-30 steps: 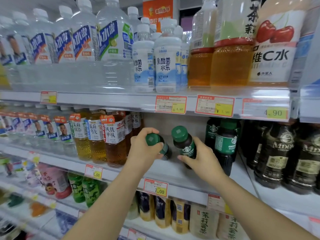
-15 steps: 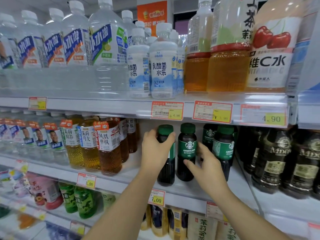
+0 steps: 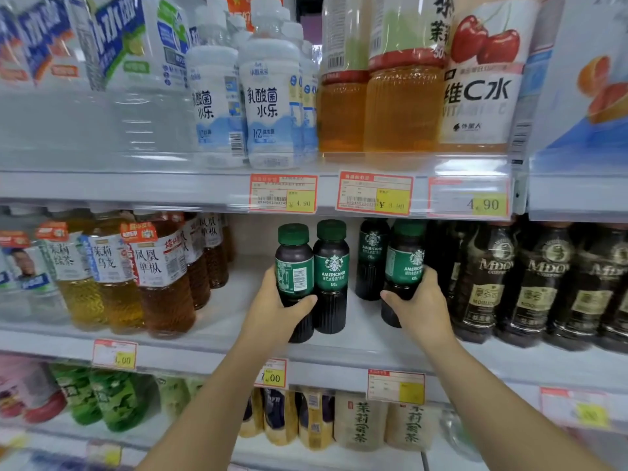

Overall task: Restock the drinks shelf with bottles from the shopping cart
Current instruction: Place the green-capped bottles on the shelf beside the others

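Gripping one coffee bottle [image 3: 294, 280] in my left hand [image 3: 272, 314] and another [image 3: 402, 277] in my right hand [image 3: 419, 309], fingers wrapped round both as they stand upright on the middle shelf [image 3: 217, 326]. Sliding either carelessly could topple the neighbouring bottle [image 3: 331, 277] that touches the left one.

"AMERICANO" on green-labelled coffee bottle [image 3: 331, 266], "MIDO" on dark bottles [image 3: 547, 287], "4.90" on price tag [image 3: 470, 201], "维C水" on cherry bottle [image 3: 479, 93]

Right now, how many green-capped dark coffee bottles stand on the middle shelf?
4: one in the left hand, one beside it, one further back, one in the right hand. More may hide behind.
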Demonstrator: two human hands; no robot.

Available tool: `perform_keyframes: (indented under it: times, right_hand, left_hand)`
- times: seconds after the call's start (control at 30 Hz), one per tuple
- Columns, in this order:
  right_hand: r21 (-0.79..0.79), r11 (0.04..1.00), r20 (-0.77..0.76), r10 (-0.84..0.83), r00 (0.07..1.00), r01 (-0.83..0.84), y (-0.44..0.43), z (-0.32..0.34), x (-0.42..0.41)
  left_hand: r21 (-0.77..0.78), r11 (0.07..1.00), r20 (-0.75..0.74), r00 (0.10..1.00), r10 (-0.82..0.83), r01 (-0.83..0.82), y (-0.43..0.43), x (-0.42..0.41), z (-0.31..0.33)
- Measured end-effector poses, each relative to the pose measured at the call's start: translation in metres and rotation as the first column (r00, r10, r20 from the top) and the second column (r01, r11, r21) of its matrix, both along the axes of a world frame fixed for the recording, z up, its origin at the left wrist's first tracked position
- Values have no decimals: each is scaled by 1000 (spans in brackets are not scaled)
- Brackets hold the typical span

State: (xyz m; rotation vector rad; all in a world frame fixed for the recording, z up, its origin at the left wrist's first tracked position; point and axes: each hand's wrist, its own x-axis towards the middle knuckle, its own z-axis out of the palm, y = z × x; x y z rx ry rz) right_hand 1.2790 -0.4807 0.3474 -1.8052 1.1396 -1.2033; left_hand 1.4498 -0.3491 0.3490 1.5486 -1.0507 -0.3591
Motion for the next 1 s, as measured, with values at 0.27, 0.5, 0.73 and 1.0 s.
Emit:
perform_keyframes:
  times: [0.27, 0.5, 0.73, 1.0]
  right_hand:
    - [-193, 978, 23, -81, 996, 84, 23, 2, -6]
    - [-273, 937, -106, 197, 975, -219, 53, -2, 22]
    - [-215, 969, -85, 109, 990, -125, 35, -1, 43]
    - [-400, 915, -178, -126, 976, 45, 37, -3, 28]
  left_hand:
    - [-3, 999, 3, 999, -36, 36, -12, -5, 1]
    - [-24, 996, 16, 996, -91, 91, -24, -12, -1]
    - [13, 988, 34, 987, -154, 154, -14, -3, -7]
    - [24, 988, 49, 987, -153, 152, -14, -11, -6]
